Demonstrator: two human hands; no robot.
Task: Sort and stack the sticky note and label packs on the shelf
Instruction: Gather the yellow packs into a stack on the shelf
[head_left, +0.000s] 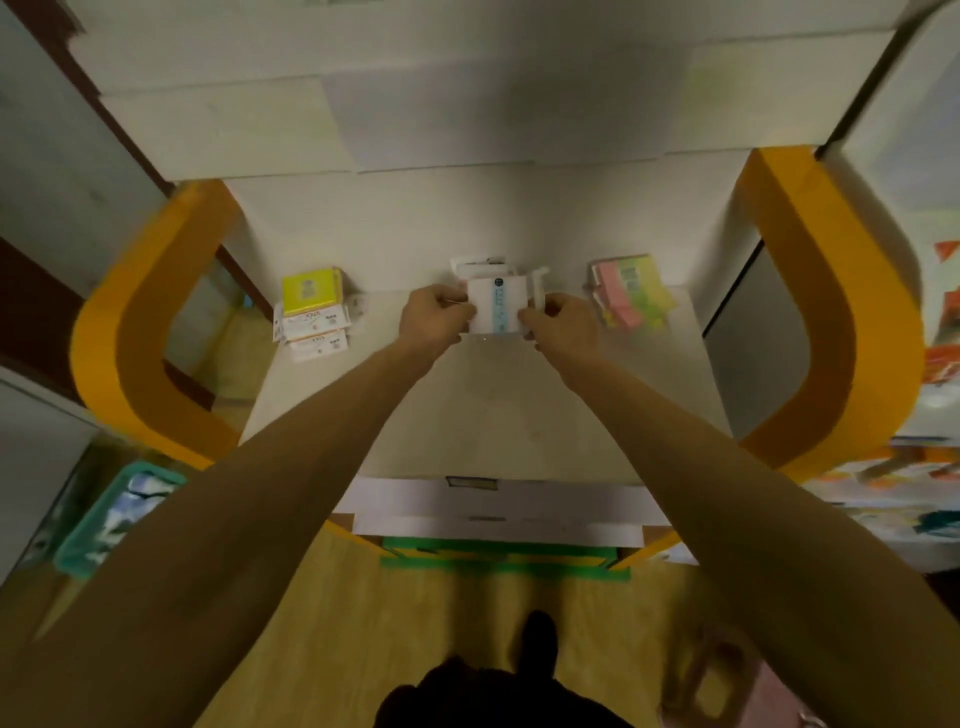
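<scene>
White shelf (488, 415) with orange rails filled the head view. Both hands, left hand (435, 318) and right hand (562, 327), pinched a white label pack (496, 310) with a blue stripe at 12 o'clock, over more white packs (480, 266). Yellow sticky notes (311, 291) sat sorted at 10, pink-and-yellow note packs (629, 291) at 2, so seemed mostly done. Print too blurry, maybe "STICK".
</scene>
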